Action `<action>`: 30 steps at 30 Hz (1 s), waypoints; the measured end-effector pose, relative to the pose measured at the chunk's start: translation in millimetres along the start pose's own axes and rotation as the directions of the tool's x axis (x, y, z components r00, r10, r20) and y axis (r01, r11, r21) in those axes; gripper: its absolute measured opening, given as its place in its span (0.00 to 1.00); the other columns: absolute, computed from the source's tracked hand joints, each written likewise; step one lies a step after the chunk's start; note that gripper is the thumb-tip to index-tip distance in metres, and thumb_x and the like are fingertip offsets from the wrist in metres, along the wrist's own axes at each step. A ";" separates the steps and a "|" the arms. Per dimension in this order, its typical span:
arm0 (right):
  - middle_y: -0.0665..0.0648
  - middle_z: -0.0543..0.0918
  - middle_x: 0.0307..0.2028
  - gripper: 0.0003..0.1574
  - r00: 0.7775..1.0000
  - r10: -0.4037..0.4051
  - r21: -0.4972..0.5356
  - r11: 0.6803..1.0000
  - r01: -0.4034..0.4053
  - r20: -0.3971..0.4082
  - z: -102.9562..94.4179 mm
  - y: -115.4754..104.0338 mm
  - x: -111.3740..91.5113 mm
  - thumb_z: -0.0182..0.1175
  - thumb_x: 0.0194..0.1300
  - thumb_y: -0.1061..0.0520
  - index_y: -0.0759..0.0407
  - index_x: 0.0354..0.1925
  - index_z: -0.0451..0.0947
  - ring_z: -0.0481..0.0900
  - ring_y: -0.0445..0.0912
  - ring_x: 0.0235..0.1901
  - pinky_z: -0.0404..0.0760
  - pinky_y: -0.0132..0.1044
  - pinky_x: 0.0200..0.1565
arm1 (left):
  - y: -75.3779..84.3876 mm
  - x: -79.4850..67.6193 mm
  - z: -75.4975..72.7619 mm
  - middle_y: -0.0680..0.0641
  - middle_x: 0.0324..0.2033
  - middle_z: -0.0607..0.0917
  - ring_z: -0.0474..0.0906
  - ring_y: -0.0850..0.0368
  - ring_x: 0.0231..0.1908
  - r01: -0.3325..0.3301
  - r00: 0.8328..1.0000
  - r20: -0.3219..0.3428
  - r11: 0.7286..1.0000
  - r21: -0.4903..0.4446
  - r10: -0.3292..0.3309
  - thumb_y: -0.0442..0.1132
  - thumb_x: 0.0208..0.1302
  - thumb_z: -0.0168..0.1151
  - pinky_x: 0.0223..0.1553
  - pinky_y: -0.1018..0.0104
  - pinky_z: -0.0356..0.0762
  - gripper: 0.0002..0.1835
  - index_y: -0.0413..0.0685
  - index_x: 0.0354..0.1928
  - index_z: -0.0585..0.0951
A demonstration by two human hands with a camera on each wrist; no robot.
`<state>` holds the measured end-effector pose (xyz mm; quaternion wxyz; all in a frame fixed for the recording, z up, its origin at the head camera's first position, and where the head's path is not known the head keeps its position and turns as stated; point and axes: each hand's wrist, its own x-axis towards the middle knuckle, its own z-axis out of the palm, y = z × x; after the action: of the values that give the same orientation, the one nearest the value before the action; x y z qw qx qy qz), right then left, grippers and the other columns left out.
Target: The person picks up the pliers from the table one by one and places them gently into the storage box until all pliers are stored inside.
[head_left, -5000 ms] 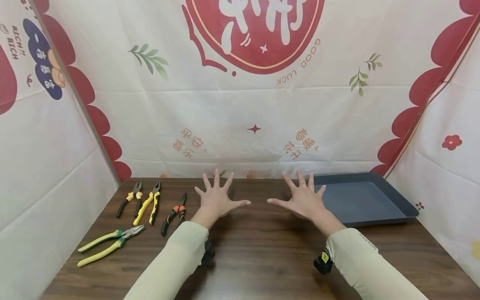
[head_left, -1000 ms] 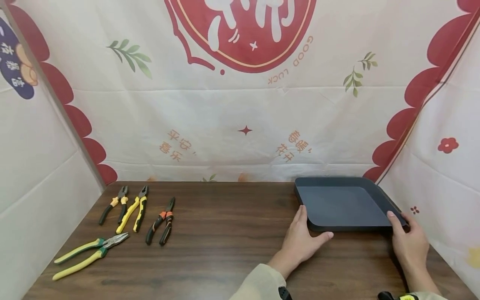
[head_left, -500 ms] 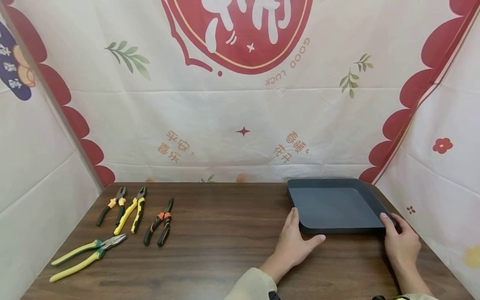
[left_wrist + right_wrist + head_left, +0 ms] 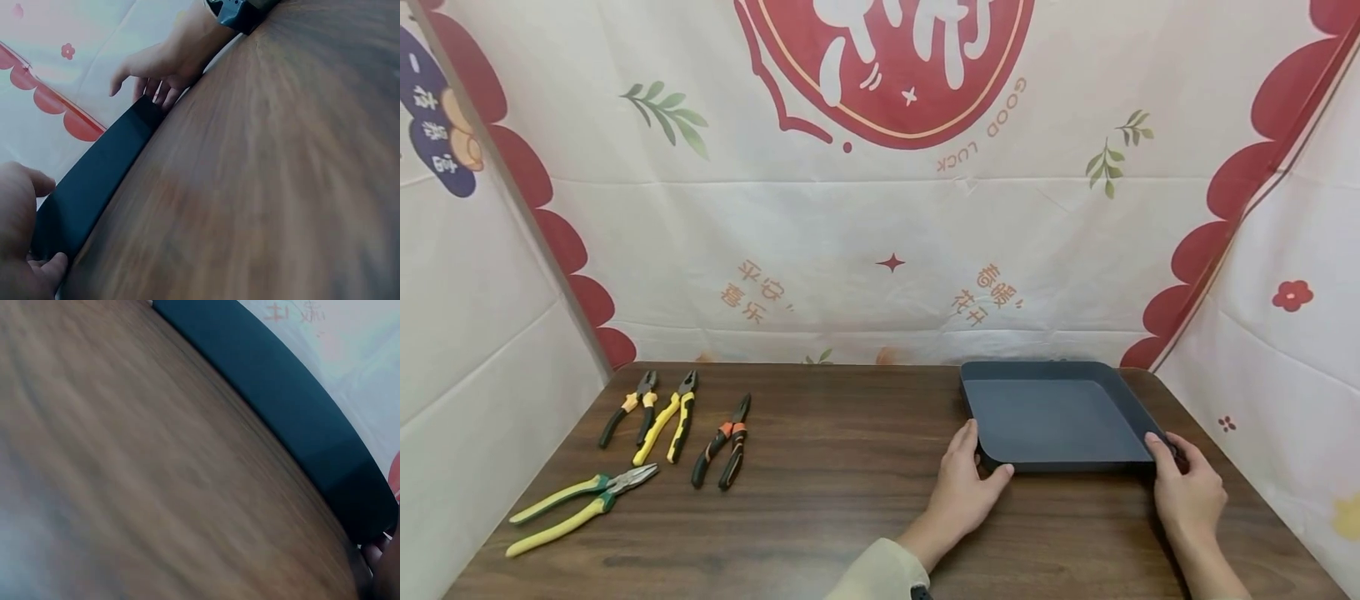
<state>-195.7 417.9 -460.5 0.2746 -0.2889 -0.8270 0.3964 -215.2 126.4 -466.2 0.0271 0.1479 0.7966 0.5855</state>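
A dark blue-grey baking tray stands at the back right of the wooden table in the head view. At its front left corner is my left hand, fingers along the side wall, thumb at the front edge. My right hand grips the front right corner, thumb on the rim and fingers round the outside. The left wrist view shows the tray's outer wall between both hands, fingertips of my left hand low at the corner. In the right wrist view only a sliver of my right hand shows.
Several pairs of pliers lie at the left: green-and-yellow, yellow-and-black, cream-and-black and orange-and-black. A printed cloth hangs behind the table and at both sides.
Both hands have gone from spread over the middle of the table to the tray's front corners. Over the last second the tray has moved left and slightly toward me, hands with it.
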 end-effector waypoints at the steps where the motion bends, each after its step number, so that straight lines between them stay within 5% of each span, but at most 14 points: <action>1: 0.18 0.62 0.24 0.36 1.000 -0.004 0.006 1.000 0.004 0.001 1.1 -0.7 -1.6 0.58 0.70 0.37 0.60 0.64 0.77 0.63 0.20 0.30 0.63 0.33 0.44 | -1.4 0.0 -1.8 0.42 0.78 0.60 0.63 0.49 0.74 -0.005 1.000 -0.008 1.000 -0.009 0.005 0.47 0.67 0.66 0.63 0.69 0.75 0.43 0.40 0.78 0.58; 4: 0.17 0.61 0.23 0.35 1.000 -0.014 0.007 1.000 0.014 0.004 4.9 -3.8 -6.7 0.58 0.70 0.37 0.60 0.64 0.77 0.59 0.16 0.29 0.64 0.34 0.44 | -4.5 -0.3 -7.9 0.40 0.77 0.61 0.62 0.48 0.75 -0.022 0.999 -0.030 1.000 -0.022 0.022 0.44 0.67 0.66 0.63 0.70 0.75 0.42 0.39 0.77 0.60; 5: 0.21 0.70 0.25 0.35 1.000 -0.016 0.003 1.000 0.016 0.009 6.2 -4.7 -8.3 0.58 0.70 0.37 0.59 0.64 0.77 0.59 0.16 0.29 0.64 0.35 0.45 | -5.4 -0.5 -10.0 0.40 0.77 0.61 0.63 0.48 0.74 -0.023 0.999 -0.033 0.999 -0.025 0.023 0.44 0.67 0.66 0.63 0.70 0.75 0.41 0.39 0.77 0.60; 7: 0.35 0.84 0.35 0.36 0.999 -0.023 -0.010 1.000 0.023 0.026 8.3 -6.5 -11.7 0.58 0.71 0.38 0.60 0.66 0.75 0.58 0.16 0.30 0.64 0.38 0.48 | -7.1 -1.1 -14.2 0.39 0.76 0.62 0.64 0.47 0.74 -0.033 0.999 -0.041 0.999 -0.022 0.032 0.43 0.68 0.66 0.62 0.68 0.76 0.41 0.38 0.77 0.60; 9: 0.54 0.87 0.50 0.39 0.998 -0.034 -0.022 0.999 0.036 0.050 9.8 -8.3 -14.8 0.58 0.71 0.39 0.61 0.70 0.71 0.61 0.18 0.33 0.65 0.42 0.54 | -8.4 -1.9 -18.7 0.39 0.76 0.63 0.65 0.47 0.74 -0.034 0.998 -0.048 0.999 -0.022 0.033 0.42 0.68 0.66 0.62 0.67 0.77 0.40 0.38 0.77 0.60; 11: 0.72 0.77 0.61 0.42 0.994 -0.069 -0.047 0.996 0.073 0.087 11.0 -9.9 -17.5 0.58 0.71 0.41 0.64 0.72 0.66 0.71 0.29 0.40 0.64 0.50 0.58 | -9.9 -2.5 -22.9 0.40 0.76 0.64 0.65 0.48 0.73 -0.030 0.998 -0.055 0.999 -0.021 0.029 0.42 0.68 0.66 0.62 0.67 0.77 0.40 0.39 0.77 0.61; 13: 0.75 0.73 0.63 0.46 0.986 -0.096 -0.075 0.991 0.107 0.138 11.5 -11.2 -18.8 0.58 0.71 0.40 0.66 0.74 0.62 0.75 0.48 0.52 0.63 0.59 0.61 | -11.3 -3.5 -27.1 0.39 0.75 0.64 0.66 0.48 0.73 -0.033 0.998 -0.059 0.999 -0.017 0.032 0.42 0.68 0.66 0.61 0.67 0.77 0.39 0.39 0.76 0.61; 15: 0.78 0.69 0.64 0.48 0.974 -0.126 -0.105 0.983 0.148 0.190 12.0 -12.1 -19.7 0.59 0.70 0.39 0.67 0.74 0.61 0.69 0.66 0.61 0.62 0.64 0.61 | -12.3 -5.0 -31.3 0.38 0.75 0.64 0.67 0.48 0.73 -0.034 0.998 -0.060 0.999 -0.014 0.033 0.42 0.68 0.66 0.61 0.67 0.77 0.39 0.39 0.76 0.61; 18: 0.81 0.63 0.66 0.53 0.948 -0.146 -0.139 0.972 0.191 0.283 12.5 -13.7 -20.5 0.60 0.69 0.35 0.67 0.76 0.58 0.62 0.75 0.64 0.63 0.69 0.59 | -14.1 -7.8 -37.8 0.37 0.75 0.64 0.67 0.47 0.72 -0.034 0.997 -0.063 0.999 -0.005 0.034 0.43 0.69 0.66 0.60 0.67 0.78 0.39 0.38 0.76 0.61; 26: 0.82 0.65 0.68 0.64 0.880 -0.153 -0.187 0.947 0.260 0.449 12.7 -16.9 -19.7 0.66 0.60 0.29 0.58 0.79 0.52 0.68 0.76 0.63 0.71 0.67 0.52 | -20.0 -13.6 -59.7 0.37 0.75 0.64 0.65 0.47 0.73 -0.022 0.996 -0.091 0.999 -0.032 0.019 0.41 0.69 0.66 0.62 0.63 0.77 0.39 0.38 0.76 0.61; 28: 0.81 0.70 0.65 0.63 0.878 -0.165 -0.177 0.947 0.269 0.449 13.5 -17.1 -21.0 0.68 0.59 0.30 0.58 0.78 0.56 0.75 0.72 0.60 0.78 0.54 0.48 | -21.3 -15.2 -65.5 0.37 0.75 0.64 0.65 0.46 0.73 -0.018 0.996 -0.089 0.999 -0.040 0.014 0.40 0.69 0.66 0.62 0.62 0.77 0.39 0.38 0.76 0.61; 30: 0.79 0.73 0.63 0.61 0.881 -0.180 -0.162 0.948 0.274 0.438 14.9 -17.0 -22.7 0.71 0.57 0.31 0.57 0.77 0.60 0.86 0.52 0.50 0.79 0.36 0.43 | -23.4 -16.4 -70.5 0.36 0.75 0.64 0.66 0.44 0.73 -0.025 0.996 -0.083 0.999 -0.043 0.021 0.40 0.69 0.66 0.61 0.62 0.77 0.39 0.37 0.76 0.61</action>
<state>-194.8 385.9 -459.7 0.1029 -0.1264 -0.9333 0.3201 -219.5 50.5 -468.2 -0.0091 0.1321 0.7821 0.6089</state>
